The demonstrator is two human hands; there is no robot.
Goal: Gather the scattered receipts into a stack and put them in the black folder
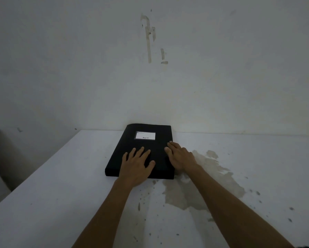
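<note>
The black folder (pixel 130 149) lies closed and flat on the white table (pixel 60 194), its far end against the wall, a white label on its cover. My left hand (pixel 137 167) rests flat on the near half of the cover with fingers spread and straight. My right hand (pixel 180 157) lies on the folder's right edge, fingers straight and pointing toward the wall. No receipts are in view.
The white wall (pixel 150 77) rises directly behind the folder. A brownish stain (pixel 203 176) and dark specks mark the table to the right of and in front of the folder. The table's left edge (pixel 33 176) drops off to a lower floor area.
</note>
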